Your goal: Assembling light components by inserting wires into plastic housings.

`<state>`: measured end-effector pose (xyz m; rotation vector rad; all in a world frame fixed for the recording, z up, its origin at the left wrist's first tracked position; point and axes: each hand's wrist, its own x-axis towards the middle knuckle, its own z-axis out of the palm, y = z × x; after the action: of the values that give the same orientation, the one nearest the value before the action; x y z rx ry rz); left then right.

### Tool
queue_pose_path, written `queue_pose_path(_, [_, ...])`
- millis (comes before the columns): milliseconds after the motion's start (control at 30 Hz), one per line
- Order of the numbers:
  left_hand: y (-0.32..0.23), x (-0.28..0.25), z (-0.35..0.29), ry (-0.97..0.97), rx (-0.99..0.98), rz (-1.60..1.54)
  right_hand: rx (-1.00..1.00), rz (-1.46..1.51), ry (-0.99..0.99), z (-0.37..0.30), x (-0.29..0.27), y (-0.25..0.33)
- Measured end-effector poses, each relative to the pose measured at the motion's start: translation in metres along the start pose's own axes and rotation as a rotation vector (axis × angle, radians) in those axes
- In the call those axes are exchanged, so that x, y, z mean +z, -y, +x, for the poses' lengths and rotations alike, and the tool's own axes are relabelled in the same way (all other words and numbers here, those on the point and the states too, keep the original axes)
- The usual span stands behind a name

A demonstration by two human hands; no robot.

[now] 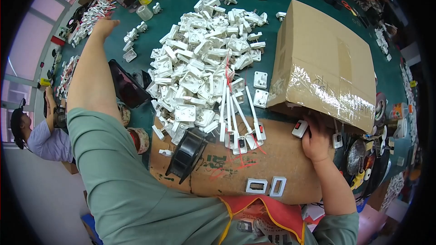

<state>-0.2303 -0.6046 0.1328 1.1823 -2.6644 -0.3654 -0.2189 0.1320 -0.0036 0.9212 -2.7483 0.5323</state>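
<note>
Closest to us in the head view are our green sleeves and the red-and-yellow front of an apron [263, 213], with a flat sheet of brown cardboard [277, 163] just beyond it on the green surface [181, 0].

Our right hand [315, 141] is curled against the lower edge of the big cardboard box [324, 63], which lies tipped on its side, its long axis running away from us to the upper left. The hand sits right at the box's mouth, beside a white switch part with a red rocker [300, 128]; the fingertips go under the rim, so we cannot tell whether they pinch anything.

Our left hand [105, 26] is stretched far out to the upper left, fingers loosely spread, near a bundle of white parts [91, 16], apparently not gripping.

Between the arms lies the heap of white socket pieces [200, 59], nearer the right hand. The box's inside is hidden.
</note>
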Motion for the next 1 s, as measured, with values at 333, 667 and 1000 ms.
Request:
queue_pose_path(333, [0.026, 0.005, 0.027, -0.052, -0.031, -0.05, -0.015, -0.024, -0.01, 0.0, -0.001, 0.001])
queue_pose_path(667, [0.016, -0.007, 0.012, -0.075, -0.041, -0.006, -0.002, -0.012, 0.007, 0.0, -0.002, 0.001])
queue_pose_path(1000, [0.056, -0.034, 0.034, -0.193, -0.08, -0.158, 0.044, 0.042, 0.093, -0.001, 0.002, 0.001])
